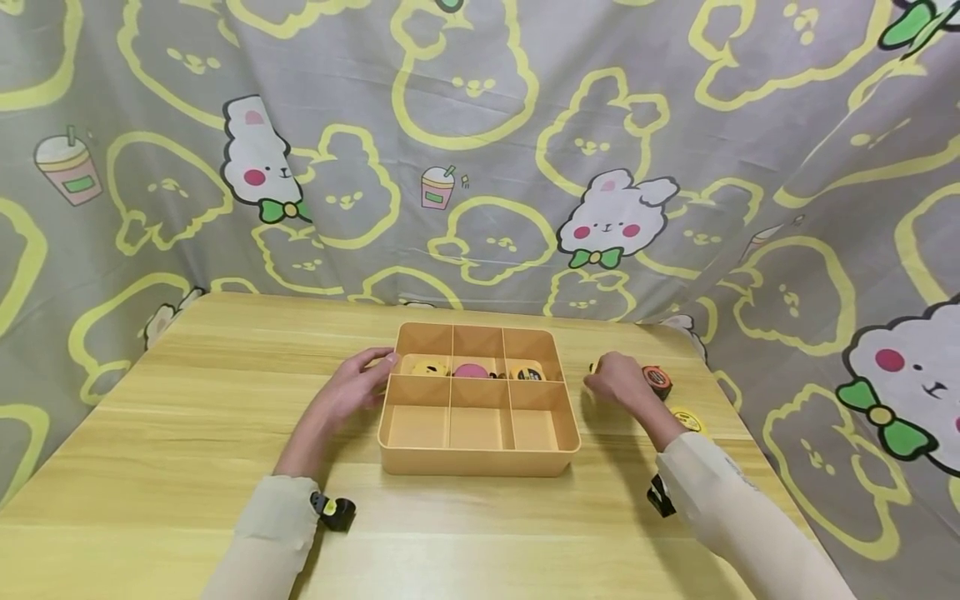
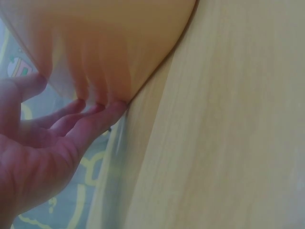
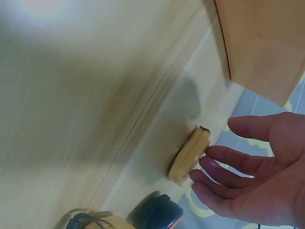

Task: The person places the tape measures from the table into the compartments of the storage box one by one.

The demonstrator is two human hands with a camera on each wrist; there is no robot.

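Note:
An orange-tan box with six compartments [image 1: 480,461] stands on the table. In its back row lie a yellow tape measure [image 1: 431,367], a pink round item [image 1: 471,372] and an orange-yellow tape measure [image 1: 528,375]. My left hand [image 1: 356,387] touches the box's left side wall with extended fingertips [image 2: 117,109]. To the right of the box is my right hand [image 1: 621,382], its thumb apart from its fingers [image 3: 224,174]. Those fingertips are at a yellow object [image 3: 189,155] on the table, mostly hidden in the head view; whether they touch it I cannot tell.
Behind my right hand are a red-and-black tape measure [image 1: 657,381] and a yellow tape measure [image 1: 686,419], partly covered by the arm. A patterned curtain [image 1: 480,167] borders the wooden table [image 1: 187,433] at the back and sides.

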